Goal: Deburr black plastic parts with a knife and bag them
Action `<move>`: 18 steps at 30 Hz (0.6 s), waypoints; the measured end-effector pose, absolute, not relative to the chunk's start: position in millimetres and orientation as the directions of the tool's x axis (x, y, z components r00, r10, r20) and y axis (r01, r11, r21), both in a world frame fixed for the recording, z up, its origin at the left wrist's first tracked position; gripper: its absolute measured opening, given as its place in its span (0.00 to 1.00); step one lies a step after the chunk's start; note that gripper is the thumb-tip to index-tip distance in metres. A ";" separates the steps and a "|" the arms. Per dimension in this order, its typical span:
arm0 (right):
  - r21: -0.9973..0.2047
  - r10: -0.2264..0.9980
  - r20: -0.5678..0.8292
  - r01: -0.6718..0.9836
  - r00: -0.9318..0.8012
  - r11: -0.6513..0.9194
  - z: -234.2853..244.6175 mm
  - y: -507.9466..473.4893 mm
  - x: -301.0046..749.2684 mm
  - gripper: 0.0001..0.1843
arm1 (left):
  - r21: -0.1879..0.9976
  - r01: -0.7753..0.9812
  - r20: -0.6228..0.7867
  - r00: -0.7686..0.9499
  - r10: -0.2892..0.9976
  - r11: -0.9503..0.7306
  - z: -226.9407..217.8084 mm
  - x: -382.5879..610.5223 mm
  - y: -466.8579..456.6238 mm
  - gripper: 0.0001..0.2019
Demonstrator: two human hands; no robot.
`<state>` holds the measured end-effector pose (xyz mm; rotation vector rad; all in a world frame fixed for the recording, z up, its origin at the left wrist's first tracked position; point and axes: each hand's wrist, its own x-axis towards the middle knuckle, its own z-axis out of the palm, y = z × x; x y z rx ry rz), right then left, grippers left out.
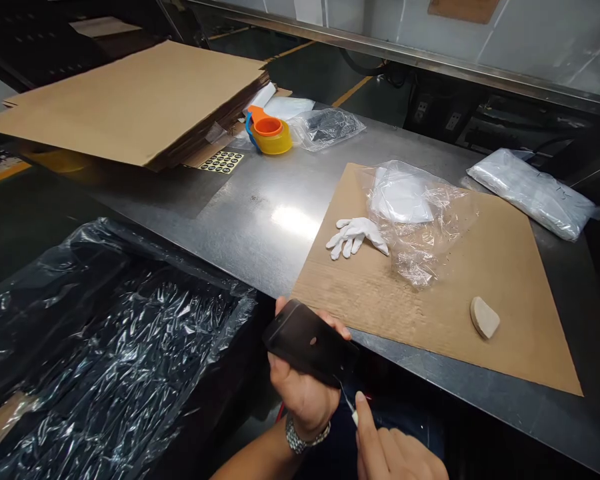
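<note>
My left hand [303,397], with a metal watch band on its wrist, is closed around a dark, flat, rounded-corner plastic part [300,340]. A small oval hole shows near the middle of the part, which is held tilted just off the table's front edge. In my right hand [390,440] is a thin-bladed knife [351,408] with a whitish handle; my index finger lies along it. The blade tip is at the part's lower right edge, though whether it touches is unclear. Beyond my hands, a white glove [357,237] lies on a cardboard sheet [430,320].
A clear plastic bag [425,247] and a beige block [485,318] rest on the cardboard. A cardboard stack [145,100], tape dispenser [270,133] and sticker sheet [223,162] are at the back left. A bin lined with black plastic [130,353] stands left; a wrapped packet [533,190] lies right.
</note>
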<state>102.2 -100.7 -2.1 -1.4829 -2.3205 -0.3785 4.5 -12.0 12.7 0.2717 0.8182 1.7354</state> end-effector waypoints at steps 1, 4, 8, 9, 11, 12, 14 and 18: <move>0.032 0.815 0.430 0.909 -0.388 0.416 -2.4 -100.7 102.7 0.14 | 0.650 -0.751 -0.223 -0.333 0.916 -0.115 12.6 4.3 -12.5 0.17; 0.064 0.816 0.416 0.908 -0.401 0.414 -2.6 -101.2 103.3 0.13 | 0.669 -0.737 -0.238 -0.336 0.911 -0.096 12.7 4.8 -13.8 0.17; 0.095 0.826 0.413 0.920 -0.384 0.380 1.1 -101.9 101.9 0.13 | 0.713 -0.699 -0.274 -0.356 0.893 -0.059 11.6 6.5 -15.6 0.17; 0.098 0.828 0.415 0.924 -0.376 0.371 2.2 -101.7 101.9 0.14 | 0.725 -0.688 -0.287 -0.355 0.890 -0.040 10.6 6.6 -15.9 0.19; 0.105 0.828 0.416 0.924 -0.376 0.367 4.2 -100.6 103.9 0.15 | 0.740 -0.672 -0.326 -0.331 0.885 0.021 8.0 5.9 -16.0 0.22; 0.108 0.827 0.411 0.921 -0.384 0.374 4.8 -99.5 106.4 0.15 | 0.744 -0.665 -0.352 -0.313 0.882 0.061 6.9 5.1 -15.6 0.24; 0.114 0.821 0.397 0.909 -0.411 0.400 5.4 -96.1 114.2 0.16 | 0.739 -0.658 -0.421 -0.280 0.863 0.147 6.0 3.1 -13.7 0.26; 0.115 0.839 0.344 0.906 -0.422 0.409 4.7 -87.7 134.5 0.17 | 0.629 -0.702 -0.594 -0.156 0.789 0.335 8.5 -2.5 -8.0 0.24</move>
